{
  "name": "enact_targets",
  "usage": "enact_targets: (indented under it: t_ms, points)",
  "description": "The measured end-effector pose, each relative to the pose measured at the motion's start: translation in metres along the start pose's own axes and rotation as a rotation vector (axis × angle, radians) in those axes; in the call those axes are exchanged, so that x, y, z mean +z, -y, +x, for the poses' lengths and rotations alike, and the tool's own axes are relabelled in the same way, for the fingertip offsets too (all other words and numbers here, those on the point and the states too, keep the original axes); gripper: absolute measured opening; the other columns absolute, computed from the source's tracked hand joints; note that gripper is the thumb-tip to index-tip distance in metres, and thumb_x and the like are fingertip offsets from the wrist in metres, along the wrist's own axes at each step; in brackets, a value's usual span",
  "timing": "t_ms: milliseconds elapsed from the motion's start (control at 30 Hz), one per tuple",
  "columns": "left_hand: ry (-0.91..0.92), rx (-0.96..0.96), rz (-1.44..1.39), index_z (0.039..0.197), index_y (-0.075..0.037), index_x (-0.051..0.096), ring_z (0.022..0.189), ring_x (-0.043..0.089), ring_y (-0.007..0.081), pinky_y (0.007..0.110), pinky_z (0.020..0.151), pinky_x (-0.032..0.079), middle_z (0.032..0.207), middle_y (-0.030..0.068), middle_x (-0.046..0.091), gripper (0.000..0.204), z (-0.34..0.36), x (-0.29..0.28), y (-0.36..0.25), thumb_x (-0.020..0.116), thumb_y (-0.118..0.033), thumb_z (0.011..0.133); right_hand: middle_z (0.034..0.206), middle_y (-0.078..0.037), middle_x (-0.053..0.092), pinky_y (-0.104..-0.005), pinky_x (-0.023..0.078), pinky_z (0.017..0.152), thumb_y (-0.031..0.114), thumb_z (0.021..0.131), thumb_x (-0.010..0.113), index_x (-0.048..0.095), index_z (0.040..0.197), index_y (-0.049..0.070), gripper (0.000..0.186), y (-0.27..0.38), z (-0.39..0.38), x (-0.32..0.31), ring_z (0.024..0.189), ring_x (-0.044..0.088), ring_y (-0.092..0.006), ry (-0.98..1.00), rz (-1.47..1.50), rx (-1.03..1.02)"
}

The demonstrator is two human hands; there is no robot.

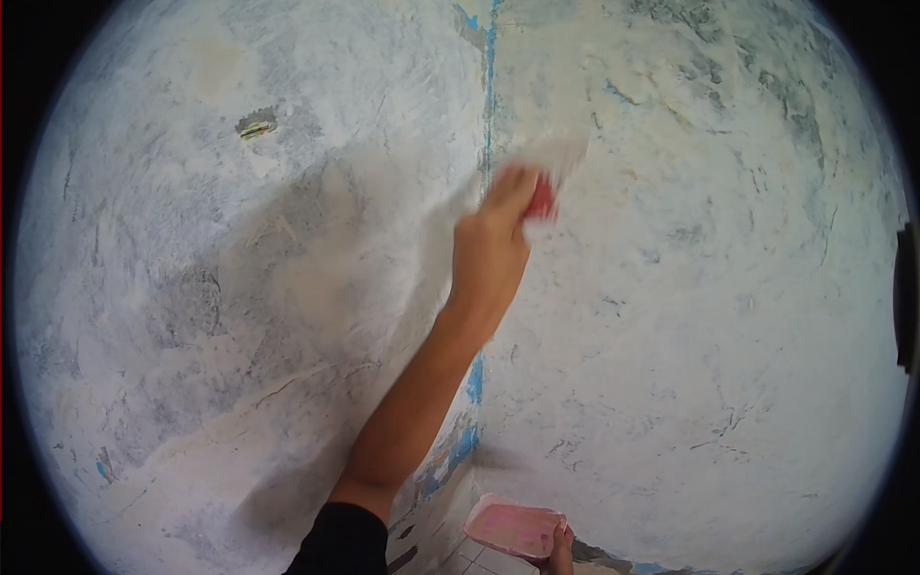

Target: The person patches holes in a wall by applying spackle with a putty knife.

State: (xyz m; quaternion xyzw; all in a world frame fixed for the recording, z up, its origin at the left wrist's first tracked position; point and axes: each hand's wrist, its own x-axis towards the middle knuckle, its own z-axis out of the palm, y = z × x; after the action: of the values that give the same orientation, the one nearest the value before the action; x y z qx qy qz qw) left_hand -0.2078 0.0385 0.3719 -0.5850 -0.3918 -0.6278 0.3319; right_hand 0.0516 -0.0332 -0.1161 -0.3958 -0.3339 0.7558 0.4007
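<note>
I take the wall corner (pixel 491 72), a seam streaked with blue, as my landmark. As I judge it, the step in hand is working the right wall (pixel 671 316) just beside that corner with a flat tool, either spreading or scraping; the blur keeps me from telling which. Carrying on calls, I think, for the edge lying flat with even pressure, guided clear of the corner so it doesn't catch the left wall (pixel 163 220). The left hand (pixel 491 230) is closed around the red-handled scraper (pixel 543 198), its forearm crossing the corner from the left side. The handle sits at the fingers, just right of the corner, and the pale blade reaches past them, up and farther right of it. The blade appears to lie against the right wall, though I cannot confirm contact. Low down, below the corner's blue streaks and slightly right of them, the right hand (pixel 562 550) grips the near edge of a pink tray (pixel 515 525), well apart from the scraper. I can't judge how much material it holds; my advice would be to keep it level and within reach of the corner.
</note>
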Motion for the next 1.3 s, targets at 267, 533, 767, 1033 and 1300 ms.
enact_targets:
  t_ms: [267,533,767,1033,1300]
  points:
    - [-0.295,0.36,0.291,0.125,0.002,0.065,0.123,0.06,0.036,0.041,0.101,0.052,0.129,0.0206,0.066,0.045,0.155,0.068,0.062,0.054,0.012,0.082,0.167,-0.017,0.012,-0.0663,0.053,0.096,0.059,0.094,0.065,0.003,0.163,0.013,0.103,-0.008,-0.009,0.009,0.151,0.022,-0.0422,0.048,0.02,-0.052]
    - [-0.048,0.203,0.33,0.133,0.002,0.06,0.127,0.057,0.0368,0.041,0.101,0.052,0.135,0.0197,0.062,0.056,0.054,0.067,0.082,0.056,0.016,0.079,0.165,-0.018,0.015,-0.0683,0.051,0.098,0.064,0.092,0.064,0.007,0.162,0.013,0.103,0.015,-0.028,0.009,0.15,0.022,-0.0432,0.038,0.002,0.039]
    - [0.073,0.025,0.216,0.139,0.001,0.056,0.13,0.055,0.0406,0.043,0.107,0.05,0.139,0.0213,0.06,0.064,-0.092,0.058,0.065,0.055,0.018,0.078,0.166,-0.016,0.015,-0.0702,0.049,0.097,0.064,0.09,0.068,0.009,0.163,0.02,0.104,0.003,0.007,-0.006,0.153,0.016,-0.0414,0.03,0.021,-0.03]
    - [0.126,-0.203,0.108,0.14,-0.002,0.058,0.132,0.056,0.0366,0.041,0.105,0.053,0.143,0.02,0.057,0.07,-0.153,0.003,0.037,0.055,0.023,0.074,0.154,-0.013,0.031,-0.0652,0.052,0.094,0.064,0.101,0.049,0.023,0.153,0.019,0.074,0.006,-0.016,0.019,0.144,0.031,-0.0346,0.03,-0.024,0.031]
    - [0.022,0.09,0.306,0.148,0.001,0.047,0.137,0.05,0.0408,0.045,0.113,0.046,0.147,0.0238,0.052,0.073,-0.093,0.071,0.078,0.057,0.02,0.078,0.153,-0.014,0.032,-0.0663,0.053,0.093,0.062,0.101,0.05,0.023,0.153,0.019,0.072,-0.007,-0.027,0.025,0.144,0.032,-0.0353,0.05,0.013,0.049]
